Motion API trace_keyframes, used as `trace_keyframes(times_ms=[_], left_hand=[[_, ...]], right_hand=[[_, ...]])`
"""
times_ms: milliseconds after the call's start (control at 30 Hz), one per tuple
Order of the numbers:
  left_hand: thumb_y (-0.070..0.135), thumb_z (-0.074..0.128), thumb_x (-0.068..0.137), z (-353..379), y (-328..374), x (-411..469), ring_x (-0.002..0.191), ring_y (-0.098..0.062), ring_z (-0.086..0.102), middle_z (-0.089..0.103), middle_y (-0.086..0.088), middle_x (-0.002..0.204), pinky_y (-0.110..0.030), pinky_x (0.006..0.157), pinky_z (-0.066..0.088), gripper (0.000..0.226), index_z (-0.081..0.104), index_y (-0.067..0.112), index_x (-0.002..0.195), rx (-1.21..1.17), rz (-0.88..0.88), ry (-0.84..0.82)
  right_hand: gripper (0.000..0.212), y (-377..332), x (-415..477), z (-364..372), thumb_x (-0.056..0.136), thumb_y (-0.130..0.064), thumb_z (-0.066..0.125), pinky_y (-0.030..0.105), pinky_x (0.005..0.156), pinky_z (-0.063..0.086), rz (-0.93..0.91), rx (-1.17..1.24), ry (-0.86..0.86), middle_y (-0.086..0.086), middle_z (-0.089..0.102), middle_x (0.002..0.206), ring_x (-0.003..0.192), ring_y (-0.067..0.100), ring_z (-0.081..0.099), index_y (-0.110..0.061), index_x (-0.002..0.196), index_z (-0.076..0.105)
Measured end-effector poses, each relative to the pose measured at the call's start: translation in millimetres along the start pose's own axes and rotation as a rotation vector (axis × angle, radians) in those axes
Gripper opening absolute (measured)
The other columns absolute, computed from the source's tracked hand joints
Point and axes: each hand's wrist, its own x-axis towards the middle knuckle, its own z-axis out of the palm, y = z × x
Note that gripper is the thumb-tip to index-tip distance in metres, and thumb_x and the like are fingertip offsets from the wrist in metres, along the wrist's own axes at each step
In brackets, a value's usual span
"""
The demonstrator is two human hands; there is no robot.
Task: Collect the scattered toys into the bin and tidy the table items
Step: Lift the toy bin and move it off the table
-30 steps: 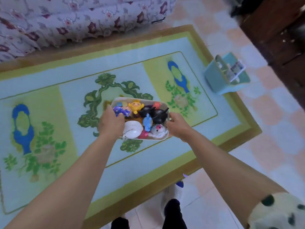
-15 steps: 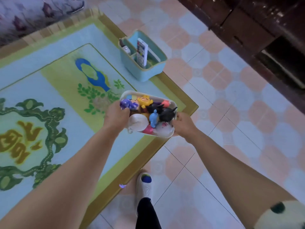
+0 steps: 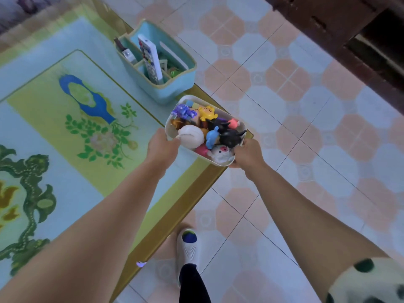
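- The person holds a small white bin (image 3: 170,130) up in the air with both hands, out in front of them, over the right corner of the table (image 3: 65,132) where its edge meets the tiled floor (image 3: 306,149).
- The left hand (image 3: 162,147) grips the bin's left end, its fingers curled round the wall and hidden behind it.
- The right hand (image 3: 248,155) holds the bin's near right corner, with its fingers tucked underneath.
- The two hands are apart, with the bin between them and touching both.
- The bin is heaped with little toys: a round white toy (image 3: 190,135) next to the left hand, a purple toy (image 3: 183,111) and a yellow toy (image 3: 207,112) at the far end, a blue toy (image 3: 211,136) in the middle, and a black toy (image 3: 230,137) and a small pink toy (image 3: 232,123) towards the right.
- A white toy with a pink face (image 3: 220,153) lies at the near end, just beside the right hand.
- Just beyond the bin, a light blue caddy (image 3: 175,88) stands on the table's far right corner, with a remote control (image 3: 149,57) upright in one of its compartments.
- The table has a bright cover with blue, green and yellow flower patterns.
- Below the arms, one white shoe (image 3: 188,248) stands on the floor near the table's edge.
- A spotted sleeve (image 3: 367,281) shows on the right arm, at the near right.
- Dark wooden furniture (image 3: 349,29) fills the far right.
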Motion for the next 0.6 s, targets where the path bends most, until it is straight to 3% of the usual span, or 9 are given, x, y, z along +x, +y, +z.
trace_keyframes(times_ms=[67,167,267,433,600], left_hand=[[0.013,0.053,0.091,4.9,4.2,5.4,0.066,-0.009,0.042,0.05,0.001,0.094,-0.024,0.051,0.029,0.01,0.051,0.009,0.099,-0.027,0.022,0.006],[0.01,0.052,0.091,10.2,11.5,15.1,0.076,-0.012,0.046,0.051,0.007,0.089,-0.018,0.054,0.031,0.027,0.055,0.009,0.117,-0.055,0.05,-0.021],[0.011,0.052,0.091,13.5,17.3,25.4,0.09,-0.015,0.048,0.05,0.006,0.105,-0.014,0.057,0.032,0.035,0.052,0.017,0.126,-0.059,0.064,-0.07],[0.019,0.054,0.08,15.2,19.4,43.3,0.072,-0.019,0.044,0.051,-0.006,0.089,-0.024,0.058,0.037,0.045,0.054,0.021,0.125,-0.087,0.036,-0.139],[0.021,0.055,0.074,16.3,25.1,53.5,0.081,-0.017,0.049,0.06,-0.002,0.101,-0.031,0.073,0.044,0.051,0.057,0.023,0.125,-0.159,0.039,-0.139]], right_hand=[[0.029,-3.0,8.0,0.8,0.081,0.001,0.046,0.052,0.064,0.06,0.01,0.036,0.011,0.019,0.067,0.101,0.088,0.037,0.067,-0.005,0.103,0.064],[0.029,-6.1,19.3,5.6,0.082,-0.002,0.047,0.052,0.061,0.06,0.03,0.062,0.027,0.018,0.067,0.103,0.087,0.036,0.067,-0.008,0.105,0.063],[0.032,-10.5,28.0,11.8,0.083,-0.001,0.046,0.052,0.062,0.06,0.05,0.114,0.019,0.017,0.066,0.105,0.089,0.036,0.067,-0.01,0.109,0.061],[0.036,-11.3,35.8,19.4,0.081,0.006,0.041,0.047,0.065,0.061,0.085,0.186,0.033,0.018,0.064,0.108,0.093,0.036,0.065,-0.006,0.11,0.059],[0.038,-13.7,40.6,23.7,0.083,0.006,0.041,0.049,0.071,0.06,0.086,0.211,0.014,0.015,0.063,0.11,0.097,0.034,0.064,-0.009,0.113,0.057]])
